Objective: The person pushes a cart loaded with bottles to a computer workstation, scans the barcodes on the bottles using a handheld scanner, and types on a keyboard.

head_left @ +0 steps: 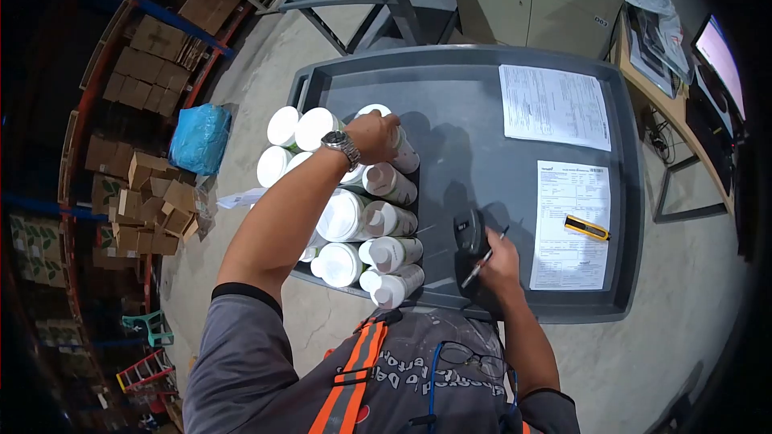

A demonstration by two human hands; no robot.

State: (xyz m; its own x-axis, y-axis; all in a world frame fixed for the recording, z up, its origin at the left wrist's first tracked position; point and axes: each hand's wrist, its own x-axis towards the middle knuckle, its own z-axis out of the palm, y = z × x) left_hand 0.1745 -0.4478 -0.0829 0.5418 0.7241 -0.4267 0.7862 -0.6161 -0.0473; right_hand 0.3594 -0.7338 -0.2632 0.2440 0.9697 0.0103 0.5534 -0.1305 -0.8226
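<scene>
Glasses (466, 356) hang against our shirt (378, 382) in the head view, presumably so that neither hand has to carry them. Our right hand (500, 264) is closed around a dark scanner (468, 235), with a pen (474, 273) slanting through the same grasp; doubling them up seems meant to spare the other hand for the tubs (342, 215). These stand packed together at the left end of the cart (458, 116), probably bracing one another. Our left hand (372, 137), a watch (342, 147) at its wrist, curves over a white-lidded tub (373, 109) in the far row; we cannot tell whether the fingers clasp it or merely touch it. Toward the cart's right end lie some papers (555, 104) and, nearer us, a form (567, 265), likely set apart for easy reading. Across the form rests a yellow tool (587, 228), perhaps serving as a weight.
</scene>
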